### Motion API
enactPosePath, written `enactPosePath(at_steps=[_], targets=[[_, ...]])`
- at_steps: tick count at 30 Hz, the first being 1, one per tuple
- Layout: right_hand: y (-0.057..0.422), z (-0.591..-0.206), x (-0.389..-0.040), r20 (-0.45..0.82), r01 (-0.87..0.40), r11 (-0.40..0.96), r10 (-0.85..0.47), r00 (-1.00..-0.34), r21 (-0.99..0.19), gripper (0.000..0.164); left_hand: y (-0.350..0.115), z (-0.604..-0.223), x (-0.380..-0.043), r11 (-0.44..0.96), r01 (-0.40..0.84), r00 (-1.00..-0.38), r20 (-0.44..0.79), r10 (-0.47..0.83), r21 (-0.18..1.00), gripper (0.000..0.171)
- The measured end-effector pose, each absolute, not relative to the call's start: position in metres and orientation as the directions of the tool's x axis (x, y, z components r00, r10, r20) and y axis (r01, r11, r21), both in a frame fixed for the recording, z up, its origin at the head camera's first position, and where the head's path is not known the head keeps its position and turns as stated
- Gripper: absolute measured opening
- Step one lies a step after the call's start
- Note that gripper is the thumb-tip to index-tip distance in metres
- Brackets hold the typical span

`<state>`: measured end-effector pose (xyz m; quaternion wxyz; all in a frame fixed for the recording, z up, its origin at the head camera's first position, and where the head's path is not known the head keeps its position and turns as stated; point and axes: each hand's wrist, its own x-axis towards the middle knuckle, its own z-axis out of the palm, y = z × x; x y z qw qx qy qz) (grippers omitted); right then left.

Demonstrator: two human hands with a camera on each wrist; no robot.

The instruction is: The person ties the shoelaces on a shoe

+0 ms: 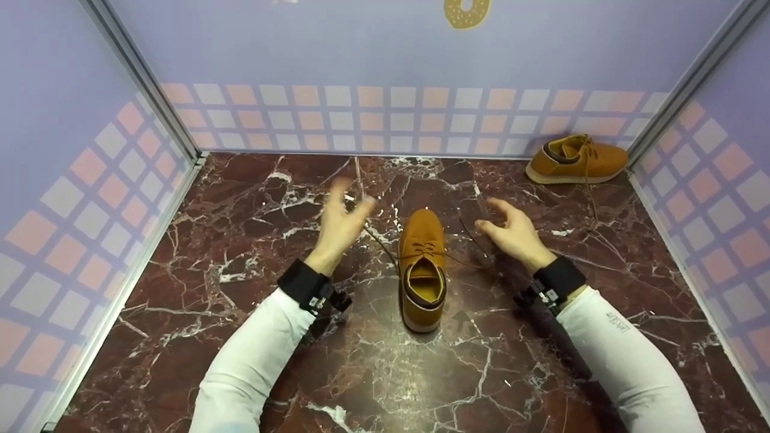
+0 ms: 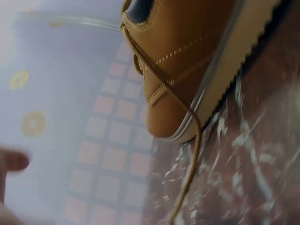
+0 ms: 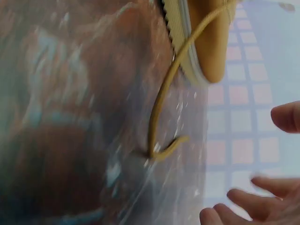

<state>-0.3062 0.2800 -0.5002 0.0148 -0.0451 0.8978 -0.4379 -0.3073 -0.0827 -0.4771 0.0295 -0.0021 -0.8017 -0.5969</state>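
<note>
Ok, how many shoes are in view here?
2: the near shoe sits between the left hand and right hand; the far shoe stands well beyond, to the right.

From here I count two tan shoes [image 1: 422,226] [image 1: 609,161], two bare hands [image 1: 340,227] [image 1: 516,236], two black wristbands [image 1: 302,281] [image 1: 563,278], two white sleeves [image 1: 252,355] [image 1: 625,358], three lilac walls [image 1: 391,54] [image 1: 36,102] [image 1: 749,78], two loose lace ends [image 2: 196,150] [image 3: 159,103] and one marbled floor [image 1: 192,288]. Yellow wall rings [image 2: 33,123] [image 2: 18,80] number at least two, perhaps a blurred third.

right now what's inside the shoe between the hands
Yellow lining shows inside the shoe; the toe end's interior is covered by the upper, so cannot be seen.
</note>
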Motion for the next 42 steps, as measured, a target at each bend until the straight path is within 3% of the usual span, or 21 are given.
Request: enactPosePath(at_steps=[3,5,9,17,26,37,42], targets=[[0.270,-0.496,-0.299,0.040,-0.159,0.602,-0.207,-0.978,-0.782,0.053,-0.075,-0.476,-0.300,0.464,0.210,-0.969,0.121,0.214,0.861,0.056],[0.263,-0.494,-0.294,0.043,-0.223,0.601,-0.298,-0.953,-0.768,0.044,-0.069,-0.477,-0.294,0.551,0.300,-0.931,0.112,0.349,0.778,0.045],[0.250,-0.492,-0.285,0.062,-0.344,0.615,-0.432,-0.900,-0.710,0.033,-0.061,-0.480,-0.283,0.633,0.416,-0.871,0.085,0.485,0.652,0.033],[0.240,-0.499,-0.277,0.092,-0.455,0.611,-0.530,-0.843,-0.647,0.015,-0.057,-0.492,-0.271,0.657,0.471,-0.855,0.122,0.504,0.589,0.021],[0.240,-0.500,-0.277,0.097,-0.435,0.605,-0.508,-0.856,-0.667,0.008,-0.054,-0.502,-0.270,0.638,0.526,-0.839,0.218,0.499,0.563,0.014],[0.242,-0.492,-0.275,0.040,-0.379,0.576,-0.513,-0.858,-0.724,0.008,-0.064,-0.493,-0.276,0.616,0.529,-0.823,0.177,0.539,0.584,0.016],[0.243,-0.491,-0.274,0.025,-0.363,0.554,-0.525,-0.851,-0.749,0.009,-0.072,-0.486,-0.277,0.601,0.470,-0.838,0.112,0.535,0.647,0.013]])
